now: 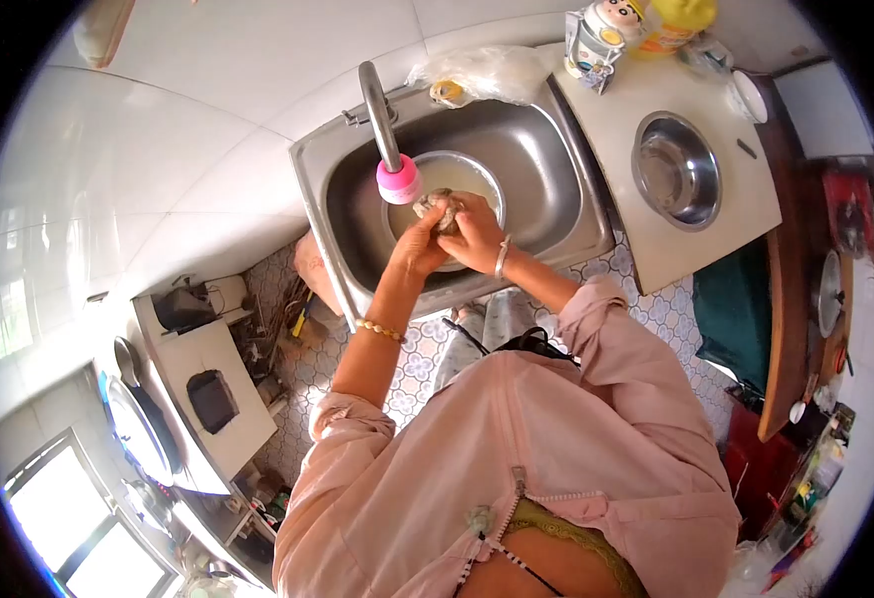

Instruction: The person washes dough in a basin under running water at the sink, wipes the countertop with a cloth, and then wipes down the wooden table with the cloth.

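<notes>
Both my hands meet over a metal basin of cloudy water inside the steel sink. My left hand and my right hand are closed around a wrung, greyish-brown cloth-like bundle; its exact nature is hard to make out. Just above and to the left of the bundle is the tap with its pink nozzle. No stream of water can be made out below it.
Right of the sink, a counter holds a steel bowl, a white bowl, a cartoon-figure container and a yellow bottle. A plastic bag lies on the sink's back edge. Shelving stands at the left.
</notes>
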### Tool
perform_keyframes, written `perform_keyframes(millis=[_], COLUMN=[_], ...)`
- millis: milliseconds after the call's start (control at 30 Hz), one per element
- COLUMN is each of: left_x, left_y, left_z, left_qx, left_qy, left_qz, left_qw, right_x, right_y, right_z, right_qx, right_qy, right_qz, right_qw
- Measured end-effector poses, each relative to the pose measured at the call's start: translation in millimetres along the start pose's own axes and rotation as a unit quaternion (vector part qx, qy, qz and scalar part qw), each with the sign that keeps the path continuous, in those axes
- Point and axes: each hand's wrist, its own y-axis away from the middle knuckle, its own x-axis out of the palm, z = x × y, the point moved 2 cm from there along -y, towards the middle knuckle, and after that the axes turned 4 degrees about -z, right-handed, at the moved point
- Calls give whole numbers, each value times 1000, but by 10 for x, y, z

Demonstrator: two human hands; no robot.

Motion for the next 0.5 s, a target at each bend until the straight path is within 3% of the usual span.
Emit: perform_keyframes(millis=[33,100,167,267,300,400,433,500], left_x=[-14,-35,-123,0,28,122,174,265], left_y=[36,96,155,223,209,139,150,158], left_z=[-45,-161,-248,-329,-334,-362,-372,-348], left_qx=[-17,-15,-95,-112,-121,-172,-204,-212], left_qy=[-37,-41,-129,-201,-243,-256,-250,-283], left_qz=[1,22,-39,2,28,103,145,131], left_qw=[999,999,986,973,962,946,935,926], right_x=[-56,-114,-313,-316,-251,-205,-206,-172], right_y=[48,131,78,11,-9,-123,-187,-271], right_z=[-57,-203,-132,-87,-146,-188,-198,-203], right_qx=[0,26,28,-199,-198,-327,-326,-330], right_qy=[-1,-42,-32,136,137,80,80,50], right_qz=[0,99,138,188,186,99,99,133], right_qw=[1000,994,990,952,952,936,937,933])
